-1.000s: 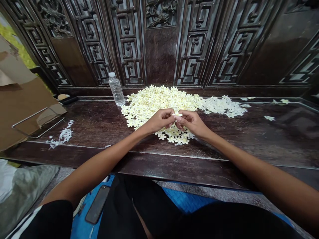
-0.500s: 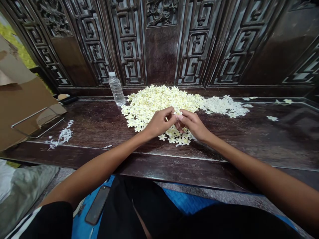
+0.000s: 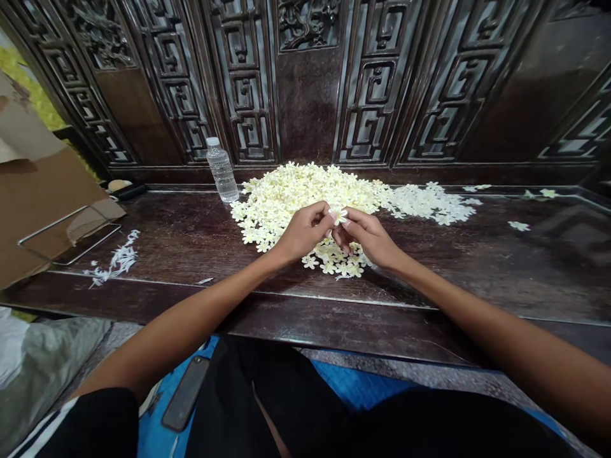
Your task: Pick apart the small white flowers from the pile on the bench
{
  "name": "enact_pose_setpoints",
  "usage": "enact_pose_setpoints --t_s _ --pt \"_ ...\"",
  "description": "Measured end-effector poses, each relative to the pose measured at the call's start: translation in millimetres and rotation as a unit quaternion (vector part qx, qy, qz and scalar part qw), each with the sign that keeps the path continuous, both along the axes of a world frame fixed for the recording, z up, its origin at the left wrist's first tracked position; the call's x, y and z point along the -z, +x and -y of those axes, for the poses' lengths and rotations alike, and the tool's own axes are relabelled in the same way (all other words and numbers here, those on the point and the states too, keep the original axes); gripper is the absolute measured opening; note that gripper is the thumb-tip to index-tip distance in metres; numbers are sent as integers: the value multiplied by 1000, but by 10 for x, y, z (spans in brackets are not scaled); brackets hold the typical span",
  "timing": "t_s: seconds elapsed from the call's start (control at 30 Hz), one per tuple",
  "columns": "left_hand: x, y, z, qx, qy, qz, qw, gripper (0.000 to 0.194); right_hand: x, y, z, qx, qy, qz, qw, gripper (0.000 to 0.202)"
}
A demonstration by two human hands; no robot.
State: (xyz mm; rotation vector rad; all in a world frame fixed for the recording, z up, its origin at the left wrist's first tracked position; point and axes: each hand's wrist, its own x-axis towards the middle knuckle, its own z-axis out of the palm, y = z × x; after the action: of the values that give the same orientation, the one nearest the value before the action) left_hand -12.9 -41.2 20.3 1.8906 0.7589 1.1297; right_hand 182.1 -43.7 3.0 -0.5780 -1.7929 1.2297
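Observation:
Between my two hands is one white artificial-looking flower (image 3: 338,217) with a pale yellow centre. My left hand (image 3: 309,232) pinches it from the left side, thumb and forefinger closed on it. From the right, the fingertips of my right hand (image 3: 370,234) also close on the flower. Both hands hover over a big heap of pale yellow-white flowers (image 3: 296,184) on the dark wooden bench (image 3: 477,267). More loose flowers (image 3: 334,263) lie below my hands. Whiter flowers (image 3: 434,202) spread out to the right of the heap.
A clear plastic bottle (image 3: 222,172) stands left of the heap. Thin white strips (image 3: 117,261) lie farther left, by a cardboard box (image 3: 42,210) and a metal wire frame (image 3: 71,235). Carved wooden panels (image 3: 308,102) rise behind. A phone (image 3: 186,394) rests below on blue material.
The flower between my fingers has turned and now shows more of its petals. My hands stay almost in the same place.

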Motion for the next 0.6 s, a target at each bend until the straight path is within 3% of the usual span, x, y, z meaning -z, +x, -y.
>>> enact_pose_setpoints --t_s 0.3,0.6 --pt "36 -4 -47 18 -52 43 998 38 -11 6 19 10 18 18 1000 31" --pt "35 5 -47 28 -69 62 995 43 -29 1 45 129 106 86 982 43"
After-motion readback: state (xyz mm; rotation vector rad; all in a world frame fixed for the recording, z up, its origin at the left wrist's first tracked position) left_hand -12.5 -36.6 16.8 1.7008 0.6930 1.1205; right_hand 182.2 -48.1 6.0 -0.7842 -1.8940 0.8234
